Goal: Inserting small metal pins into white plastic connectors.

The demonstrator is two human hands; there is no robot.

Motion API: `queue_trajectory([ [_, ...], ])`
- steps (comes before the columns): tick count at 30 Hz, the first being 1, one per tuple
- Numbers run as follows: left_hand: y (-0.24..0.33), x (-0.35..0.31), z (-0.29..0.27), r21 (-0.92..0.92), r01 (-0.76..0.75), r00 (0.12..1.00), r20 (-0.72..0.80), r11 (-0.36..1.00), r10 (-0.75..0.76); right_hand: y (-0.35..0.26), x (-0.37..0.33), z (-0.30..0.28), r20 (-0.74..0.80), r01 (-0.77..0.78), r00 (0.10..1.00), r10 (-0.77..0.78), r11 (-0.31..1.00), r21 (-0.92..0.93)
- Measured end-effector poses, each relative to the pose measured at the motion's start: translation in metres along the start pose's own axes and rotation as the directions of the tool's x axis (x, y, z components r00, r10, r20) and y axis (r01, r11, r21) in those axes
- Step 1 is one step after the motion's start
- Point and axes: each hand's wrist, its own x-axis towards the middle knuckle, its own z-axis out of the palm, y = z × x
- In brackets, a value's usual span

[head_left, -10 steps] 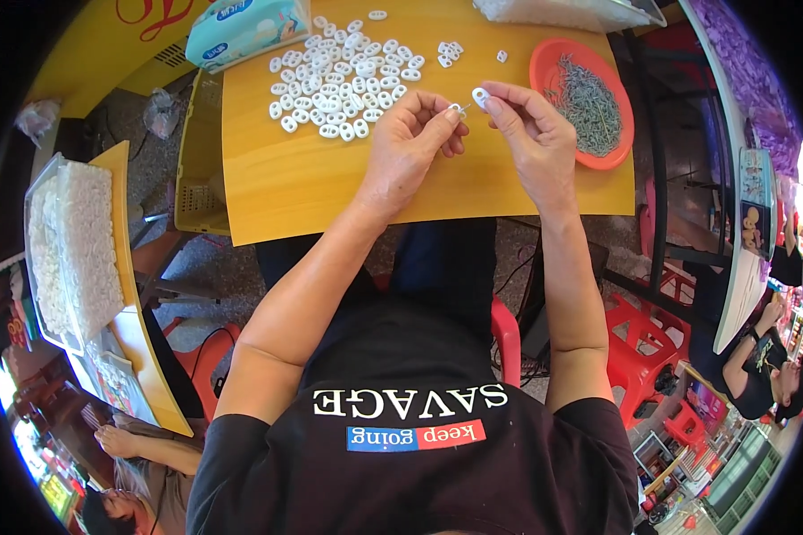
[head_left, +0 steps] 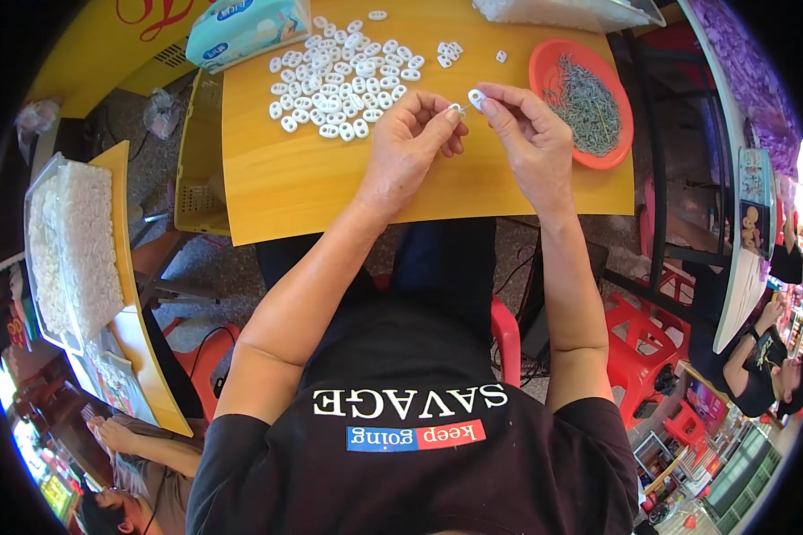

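My left hand (head_left: 410, 143) pinches a thin metal piece (head_left: 458, 109) at its fingertips over the yellow wooden table (head_left: 303, 187). My right hand (head_left: 526, 134) holds a small white oval plastic piece (head_left: 476, 97) close beside it, the two nearly touching. A heap of several white oval pieces (head_left: 335, 80) lies just left of my hands. An orange dish (head_left: 544, 76) with several thin grey metal parts (head_left: 584, 102) sits right of my right hand.
A blue-green tissue pack (head_left: 245, 27) lies at the table's far left. A clear bag of white pieces (head_left: 562, 11) sits at the far edge. A tray of white pieces (head_left: 76, 250) rests on a side table at left. Red stools (head_left: 638, 343) and other people stand around.
Both hands have stayed over the same spot; the white piece and the metal piece are held slightly closer together.
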Motion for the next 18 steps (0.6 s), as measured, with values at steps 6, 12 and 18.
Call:
queue_trajectory([
  [6,-0.0007,0.0003,0.0013,0.003,0.0,1.0,-0.006,1.0,0.0,0.0002,-0.0011,0.0013,-0.007,0.009,1.0,-0.009,1.0,-0.024],
  [12,0.0007,-0.0006,-0.0002,0.015,0.007,1.0,-0.008,1.0,-0.007,0.0001,-0.003,0.0058,-0.021,0.068,0.997,-0.07,0.992,-0.107],
  [18,-0.002,0.0006,-0.0016,-0.017,0.007,1.0,0.01,1.0,-0.007,0.0003,-0.0074,0.0093,-0.015,0.096,0.995,-0.099,0.982,-0.166],
])
